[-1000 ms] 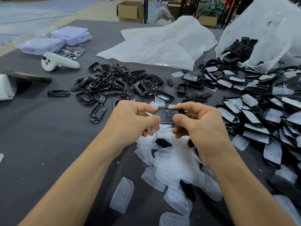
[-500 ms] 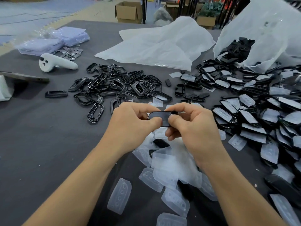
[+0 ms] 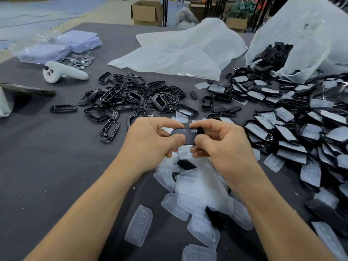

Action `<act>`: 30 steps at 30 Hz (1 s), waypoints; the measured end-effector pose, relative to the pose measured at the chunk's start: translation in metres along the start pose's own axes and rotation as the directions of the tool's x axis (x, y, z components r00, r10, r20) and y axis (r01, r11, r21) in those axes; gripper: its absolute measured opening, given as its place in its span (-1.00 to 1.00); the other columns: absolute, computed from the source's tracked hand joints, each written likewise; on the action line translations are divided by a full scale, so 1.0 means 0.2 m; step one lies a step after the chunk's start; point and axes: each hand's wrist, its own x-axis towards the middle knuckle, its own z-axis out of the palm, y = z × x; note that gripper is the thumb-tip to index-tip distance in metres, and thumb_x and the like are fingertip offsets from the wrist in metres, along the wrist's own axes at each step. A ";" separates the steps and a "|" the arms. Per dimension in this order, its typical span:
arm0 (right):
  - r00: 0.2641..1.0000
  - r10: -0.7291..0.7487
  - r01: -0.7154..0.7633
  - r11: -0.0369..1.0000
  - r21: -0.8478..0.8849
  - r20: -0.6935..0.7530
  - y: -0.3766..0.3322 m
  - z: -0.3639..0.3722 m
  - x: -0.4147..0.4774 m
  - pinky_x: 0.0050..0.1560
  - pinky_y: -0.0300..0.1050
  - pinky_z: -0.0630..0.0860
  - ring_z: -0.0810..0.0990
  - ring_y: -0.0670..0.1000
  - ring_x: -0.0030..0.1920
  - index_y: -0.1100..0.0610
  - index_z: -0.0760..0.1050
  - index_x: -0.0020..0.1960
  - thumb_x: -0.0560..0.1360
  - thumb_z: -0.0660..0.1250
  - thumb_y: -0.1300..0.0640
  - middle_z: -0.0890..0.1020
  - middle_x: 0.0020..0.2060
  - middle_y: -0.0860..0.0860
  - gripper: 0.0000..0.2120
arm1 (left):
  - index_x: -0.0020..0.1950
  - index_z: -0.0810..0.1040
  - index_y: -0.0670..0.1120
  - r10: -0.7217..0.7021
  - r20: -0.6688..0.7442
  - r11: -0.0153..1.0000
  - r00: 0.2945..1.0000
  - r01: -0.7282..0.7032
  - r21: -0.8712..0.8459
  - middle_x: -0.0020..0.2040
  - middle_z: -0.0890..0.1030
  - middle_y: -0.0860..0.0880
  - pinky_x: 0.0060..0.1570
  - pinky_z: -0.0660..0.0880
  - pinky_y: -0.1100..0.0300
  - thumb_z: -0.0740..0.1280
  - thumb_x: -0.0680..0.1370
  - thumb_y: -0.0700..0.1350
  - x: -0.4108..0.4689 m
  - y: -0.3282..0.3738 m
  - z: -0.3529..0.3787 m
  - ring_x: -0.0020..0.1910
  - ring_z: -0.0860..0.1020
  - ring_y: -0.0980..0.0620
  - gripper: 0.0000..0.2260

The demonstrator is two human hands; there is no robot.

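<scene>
A small black oval shell (image 3: 188, 136) is held above the dark table (image 3: 47, 166) between both hands. My left hand (image 3: 150, 144) pinches its left end, thumb on top. My right hand (image 3: 220, 146) grips its right end with thumb and curled fingers. Below the hands lies a heap of translucent white rubber pads (image 3: 197, 194). Loose black oval frames (image 3: 131, 98) are scattered behind the hands. At the right is a large pile of black shells with white pads (image 3: 301, 129).
A white plastic bag (image 3: 301, 38) spills black parts at the back right, and a flat white bag (image 3: 178, 53) lies mid-back. A white controller (image 3: 62, 73), small metal pieces (image 3: 81, 60) and clear packets (image 3: 62, 46) sit at the far left. Cardboard boxes (image 3: 146, 13) stand beyond the table.
Both hands have kept hold of the black shell and shifted it slightly left and away. The fingers have re-set a little on its ends.
</scene>
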 end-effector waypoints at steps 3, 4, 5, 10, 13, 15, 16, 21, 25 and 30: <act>0.993 -0.119 0.117 0.957 -0.266 0.009 0.00 0.00 -0.02 -0.03 -0.23 0.64 0.69 -0.10 -0.07 -0.18 0.64 0.15 0.43 0.45 0.28 0.71 -0.09 -0.18 -0.56 | 0.02 0.74 0.03 -0.038 0.023 0.996 0.999 0.040 -0.079 -0.38 0.68 -0.07 -0.44 0.42 0.30 0.56 0.48 -0.18 0.01 -0.01 -0.02 -0.49 0.51 0.06 -0.83; 0.989 -0.150 0.144 0.932 -0.333 0.007 0.00 0.01 -0.03 -0.03 -0.27 0.61 0.67 -0.13 -0.06 -0.21 0.62 0.18 0.40 0.48 0.25 0.69 -0.09 -0.21 -0.53 | 0.03 0.74 0.01 -0.043 0.029 0.995 0.999 0.046 -0.094 -0.38 0.68 -0.08 -0.44 0.43 0.30 0.56 0.48 -0.18 0.01 -0.01 -0.02 -0.48 0.51 0.06 -0.83; 0.984 -0.180 0.164 0.909 -0.383 -0.005 0.00 0.01 -0.04 -0.04 -0.29 0.58 0.64 -0.14 -0.07 -0.22 0.62 0.18 0.39 0.51 0.23 0.67 -0.12 -0.21 -0.53 | 0.06 0.74 0.01 -0.046 0.039 0.993 0.998 0.050 -0.103 -0.37 0.68 -0.08 -0.44 0.44 0.31 0.56 0.48 -0.18 0.01 -0.02 -0.02 -0.47 0.52 0.07 -0.82; 0.962 -0.270 0.213 0.847 -0.487 -0.048 -0.01 0.00 -0.04 -0.02 -0.53 0.36 0.50 -0.28 0.01 -0.19 0.64 0.21 0.41 0.57 0.16 0.56 -0.15 -0.30 -0.56 | 0.03 0.76 0.13 -0.004 0.074 0.994 0.997 0.012 -0.108 -0.29 0.72 -0.03 -0.40 0.45 0.32 0.54 0.49 -0.02 0.01 -0.01 -0.02 -0.43 0.53 0.09 -0.86; 0.953 -0.301 0.240 0.819 -0.521 -0.035 -0.01 0.01 -0.05 0.06 -0.60 0.28 0.45 -0.34 0.12 -0.19 0.63 0.23 0.39 0.59 0.13 0.55 -0.04 -0.29 -0.54 | -0.01 0.76 0.18 0.038 0.049 0.994 0.998 -0.033 -0.106 -0.32 0.69 0.07 -0.40 0.45 0.36 0.55 0.48 -0.07 0.00 0.00 0.01 -0.43 0.52 0.15 -0.85; 0.948 -0.315 0.246 0.819 -0.518 -0.049 -0.01 0.01 -0.05 0.11 -0.61 0.25 0.44 -0.35 0.14 -0.17 0.64 0.23 0.38 0.59 0.15 0.52 0.00 -0.30 -0.53 | -0.05 0.76 0.15 0.031 0.050 0.994 0.998 -0.025 -0.107 -0.35 0.68 0.09 -0.40 0.45 0.37 0.53 0.49 -0.15 -0.01 0.00 0.04 -0.45 0.53 0.16 -0.83; 0.945 -0.323 0.250 0.814 -0.524 -0.052 0.00 0.01 -0.05 0.13 -0.61 0.25 0.46 -0.33 0.14 -0.15 0.64 0.23 0.37 0.59 0.17 0.49 -0.01 -0.33 -0.53 | -0.06 0.76 0.13 0.022 0.051 0.995 0.998 -0.017 -0.096 -0.36 0.67 0.07 -0.41 0.46 0.35 0.52 0.49 -0.16 -0.01 0.00 0.04 -0.46 0.53 0.14 -0.82; 0.932 -0.350 0.234 0.782 -0.578 -0.095 0.01 0.02 -0.05 0.19 -0.45 0.29 0.45 -0.16 0.13 -0.16 0.63 0.24 0.38 0.59 0.15 0.41 -0.04 -0.39 -0.53 | -0.01 0.75 0.17 0.015 0.019 0.986 1.000 -0.012 -0.168 -0.24 0.74 0.00 -0.38 0.52 0.31 0.52 0.46 -0.03 0.00 -0.01 0.06 -0.36 0.64 0.09 -0.86; 0.944 -0.256 0.068 0.771 -0.633 -0.210 0.01 -0.06 -0.01 0.30 -0.08 0.41 0.49 0.00 0.21 -0.14 0.63 0.24 0.42 0.56 0.07 0.50 0.00 -0.21 -0.59 | -0.06 0.74 0.22 -0.013 -0.174 0.965 0.985 -0.033 -0.260 -0.12 0.77 0.04 -0.22 0.60 0.29 0.46 0.52 0.02 0.04 -0.02 0.02 -0.15 0.73 0.11 -0.91; 0.890 -0.107 -0.230 0.734 -0.639 -0.444 0.02 -0.20 0.06 0.50 0.14 0.31 0.44 0.12 0.42 0.05 0.48 0.45 0.50 0.47 0.06 0.56 0.36 0.05 -0.47 | -0.07 0.69 0.19 0.077 -0.436 0.990 0.897 -0.018 0.139 -0.18 0.70 0.29 -0.15 0.47 0.44 0.43 0.51 -0.01 0.08 -0.07 -0.06 -0.15 0.66 0.29 -0.90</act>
